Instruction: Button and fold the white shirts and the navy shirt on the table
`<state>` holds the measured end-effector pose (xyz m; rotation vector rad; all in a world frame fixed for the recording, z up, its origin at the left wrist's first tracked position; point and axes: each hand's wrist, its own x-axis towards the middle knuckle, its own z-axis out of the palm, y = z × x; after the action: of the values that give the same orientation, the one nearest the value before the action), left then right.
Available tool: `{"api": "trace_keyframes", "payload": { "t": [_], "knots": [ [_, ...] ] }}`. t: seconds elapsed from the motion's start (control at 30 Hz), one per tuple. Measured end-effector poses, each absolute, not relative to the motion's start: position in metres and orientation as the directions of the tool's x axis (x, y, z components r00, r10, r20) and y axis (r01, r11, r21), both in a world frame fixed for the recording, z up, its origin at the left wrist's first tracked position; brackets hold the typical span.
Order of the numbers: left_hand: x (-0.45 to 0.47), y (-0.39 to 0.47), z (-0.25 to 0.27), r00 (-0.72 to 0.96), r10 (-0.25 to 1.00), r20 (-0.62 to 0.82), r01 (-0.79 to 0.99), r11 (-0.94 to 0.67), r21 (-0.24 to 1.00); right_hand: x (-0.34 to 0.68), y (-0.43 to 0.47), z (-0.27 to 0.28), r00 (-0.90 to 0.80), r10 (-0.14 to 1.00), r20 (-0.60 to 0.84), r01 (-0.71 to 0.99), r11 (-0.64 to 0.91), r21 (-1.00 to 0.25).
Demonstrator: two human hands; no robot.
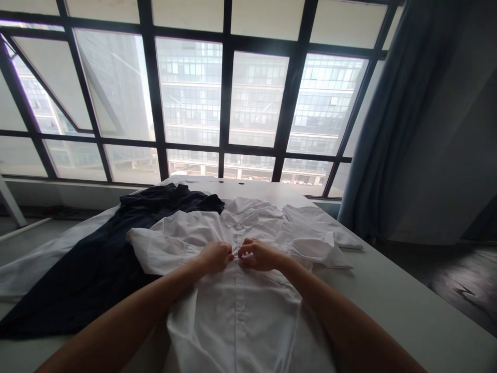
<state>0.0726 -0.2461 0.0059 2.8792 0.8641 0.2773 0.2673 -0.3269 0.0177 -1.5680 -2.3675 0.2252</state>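
Head view: from where I stand, the white shirt (205, 321) lies front up on the bench (373, 280), collar (244, 220) toward the windows (190, 93), one sleeve (151, 248) over the dark garment (97, 269). The left hand (217, 257) has its fingers (228, 249) pinched on the placket (237, 300); the right hand (259, 255) curls its own beside them — whether they grip, I can't tell. Uneven pulling could, I'd judge, skew the placket, and a loose pinch might let the smooth cloth slip — creasing the front.
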Motion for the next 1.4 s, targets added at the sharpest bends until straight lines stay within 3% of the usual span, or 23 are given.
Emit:
{"api": "trace_keyframes", "payload": {
  "t": [0.1, 0.17, 0.33, 0.57, 0.63, 0.7, 0.8, 0.9, 1.0, 1.1, 1.4],
  "knots": [
    [0.072, -0.264, 0.012, 0.886, 0.461, 0.043, 0.445, -0.873, 0.201, 0.267, -0.331, 0.027, -0.413, 0.911, 0.002, 0.847, 0.385, -0.366],
    [0.072, -0.272, 0.014, 0.908, 0.419, 0.002, 0.401, -0.869, 0.291, 0.264, -0.334, 0.028, -0.34, 0.938, -0.066, 0.876, 0.29, -0.385],
    [0.073, -0.264, 0.009, 0.819, 0.564, 0.105, 0.488, -0.781, 0.39, 0.246, -0.334, 0.021, 0.054, 0.998, 0.031, 0.945, -0.041, -0.323],
    [0.076, -0.257, 0.001, 0.783, 0.601, 0.163, 0.51, -0.769, 0.386, 0.229, -0.328, 0.016, 0.207, 0.976, 0.06, 0.961, -0.192, -0.198],
    [0.076, -0.262, 0.003, 0.755, 0.633, 0.174, 0.54, -0.75, 0.382, 0.232, -0.326, 0.016, 0.215, 0.974, 0.063, 0.946, -0.192, -0.262],
    [0.077, -0.267, 0.004, 0.717, 0.67, 0.194, 0.567, -0.722, 0.397, 0.238, -0.324, 0.015, 0.229, 0.973, 0.025, 0.888, -0.199, -0.414],
    [0.08, -0.269, 0.004, 0.679, 0.694, 0.24, 0.546, -0.696, 0.466, 0.247, -0.323, 0.014, 0.234, 0.971, -0.058, 0.648, -0.2, -0.735],
    [0.085, -0.264, 0.001, 0.695, 0.688, 0.208, 0.43, -0.63, 0.647, 0.25, -0.324, 0.013, 0.194, 0.979, -0.061, 0.397, -0.135, -0.908],
    [0.09, -0.257, -0.003, 0.722, 0.679, 0.133, 0.292, -0.473, 0.831, 0.248, -0.325, 0.011, 0.156, 0.987, -0.033, 0.296, -0.079, -0.952],
    [0.092, -0.254, -0.006, 0.722, 0.683, 0.11, 0.205, -0.363, 0.909, 0.246, -0.324, 0.01, 0.152, 0.988, -0.027, 0.262, -0.066, -0.963],
    [0.092, -0.256, -0.01, 0.655, 0.711, 0.257, 0.205, -0.494, 0.845, 0.247, -0.324, 0.012, 0.22, 0.969, -0.115, 0.413, -0.2, -0.888]
  ]
}}
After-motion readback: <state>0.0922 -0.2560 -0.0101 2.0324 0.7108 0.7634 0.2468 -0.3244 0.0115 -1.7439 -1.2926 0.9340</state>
